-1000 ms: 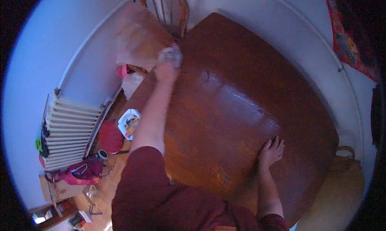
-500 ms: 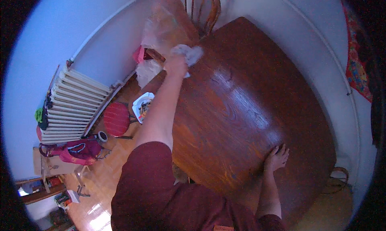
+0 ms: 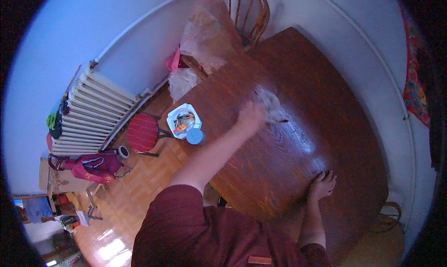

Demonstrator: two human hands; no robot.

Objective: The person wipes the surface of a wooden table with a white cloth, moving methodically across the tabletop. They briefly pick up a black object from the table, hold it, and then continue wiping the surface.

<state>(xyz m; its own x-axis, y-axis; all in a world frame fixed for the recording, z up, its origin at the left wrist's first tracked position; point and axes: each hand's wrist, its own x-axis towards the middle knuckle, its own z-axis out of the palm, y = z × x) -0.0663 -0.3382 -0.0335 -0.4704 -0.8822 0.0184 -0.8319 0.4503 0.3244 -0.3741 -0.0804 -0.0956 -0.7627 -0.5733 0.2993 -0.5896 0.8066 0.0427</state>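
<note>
My left hand (image 3: 253,116) is out over the middle of the dark brown wooden table (image 3: 242,169). It is closed on a whitish cloth (image 3: 271,101), pressed to the tabletop beside a bright streak of reflected light; motion blurs both. Nearer to me, my right hand (image 3: 322,186) rests on the table with its fingers apart and nothing in them. At the table's left edge stands a white angular dish (image 3: 171,119) with small items in it, among them something orange. A round light blue object (image 3: 194,136) lies against its near side.
A wooden chair (image 3: 261,19) draped with clear plastic (image 3: 202,36) stands at the far end. To the left are a red-seated stool (image 3: 142,133), a white radiator (image 3: 95,113) and a magenta bag (image 3: 98,168). Another chair (image 3: 390,216) is at the right; a wall runs behind the table.
My left hand has swept the cloth from the table's far left edge toward its middle, uncovering the dish and the blue object. My right hand stays on the table. The view has shifted slightly.
</note>
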